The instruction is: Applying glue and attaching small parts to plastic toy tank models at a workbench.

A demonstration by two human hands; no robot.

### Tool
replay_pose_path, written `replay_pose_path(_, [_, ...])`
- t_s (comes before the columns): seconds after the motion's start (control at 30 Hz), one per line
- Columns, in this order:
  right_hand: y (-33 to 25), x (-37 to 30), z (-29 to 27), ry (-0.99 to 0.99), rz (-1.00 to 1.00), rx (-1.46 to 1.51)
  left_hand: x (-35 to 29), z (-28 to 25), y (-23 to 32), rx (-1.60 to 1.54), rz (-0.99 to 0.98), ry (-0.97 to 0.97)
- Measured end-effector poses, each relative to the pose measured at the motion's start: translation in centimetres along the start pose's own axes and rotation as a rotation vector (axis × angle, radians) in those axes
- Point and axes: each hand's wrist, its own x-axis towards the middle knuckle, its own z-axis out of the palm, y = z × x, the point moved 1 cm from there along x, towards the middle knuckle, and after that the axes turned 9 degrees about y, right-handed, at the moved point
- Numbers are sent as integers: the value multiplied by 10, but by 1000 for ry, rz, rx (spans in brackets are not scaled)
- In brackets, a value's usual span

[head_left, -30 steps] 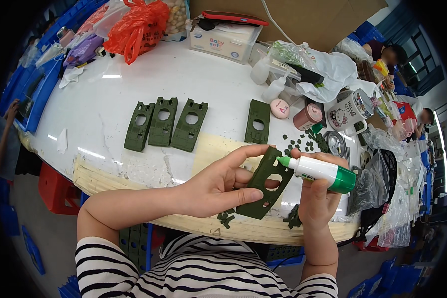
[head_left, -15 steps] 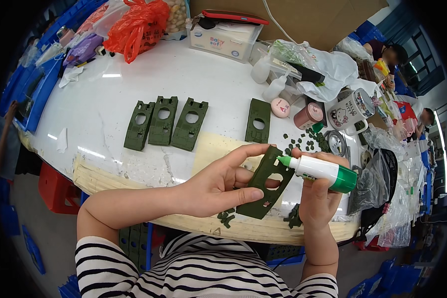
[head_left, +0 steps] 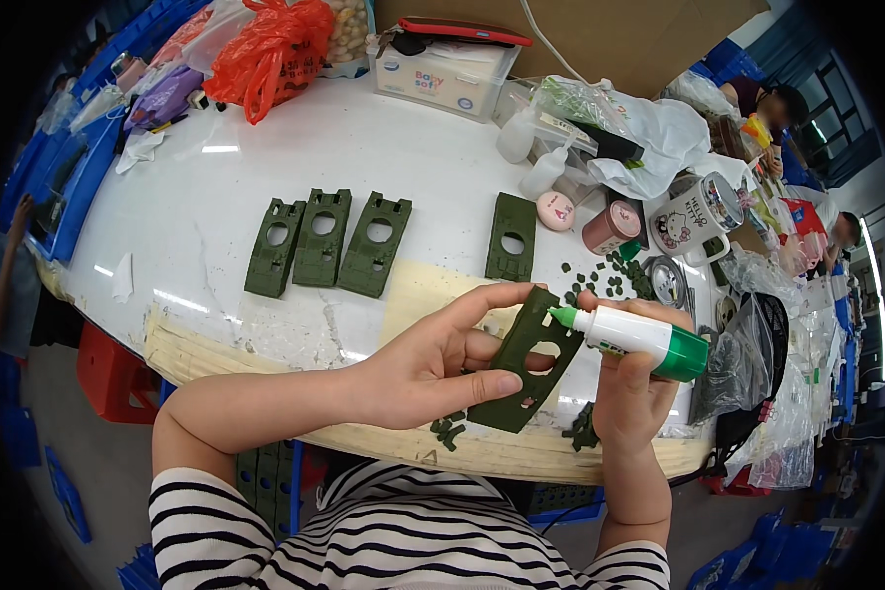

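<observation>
The left hand (head_left: 423, 369) pinches a dark-green, long moulded plastic shell (head_left: 517, 348), thumb on its upper face and fingers reaching behind, tilted above the desk (head_left: 197, 236). The right hand (head_left: 631, 385) is closed around a white bottle with a green base (head_left: 631, 337), and its pointed green nozzle (head_left: 563, 316) meets or hovers just over the shell's far right edge; contact is too fine to tell. To work cleanly, brace the shell, bring the tip in at a shallow slant and squeeze lightly, as excess could well run into the openings.

Small dark-green plastic bits lie on the shell's near side: one heap left of its lower end (head_left: 449, 433), another to its right (head_left: 582, 429). A buff paper sheet (head_left: 413, 305) shows beyond its left side. More scattered green bits (head_left: 615, 285) lie beyond its right, where the bottle-holding knuckles could brush them. A single matching shell (head_left: 510, 267) rests directly beyond it; three others (head_left: 310, 273) stand in a row farther left. A pink cylindrical tin (head_left: 612, 231) and a white lidded mug (head_left: 686, 221) crowd its far right.
</observation>
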Motion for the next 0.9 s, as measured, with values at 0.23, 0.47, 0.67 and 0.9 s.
replay_pose_path(0.23, [1,0,0,10,16,17,0,-1,-2,1,7,3])
replay_pose_path(0.47, [-1,0,0,22,82,65,0,0,-1,-1,4,11])
replay_pose_path(0.67, [1,1,2,-4,45,65,0,0,3,2,-26,38])
replay_pose_path(0.9, [1,1,2,-42,-3,51,0,1,2,2,-6,45])
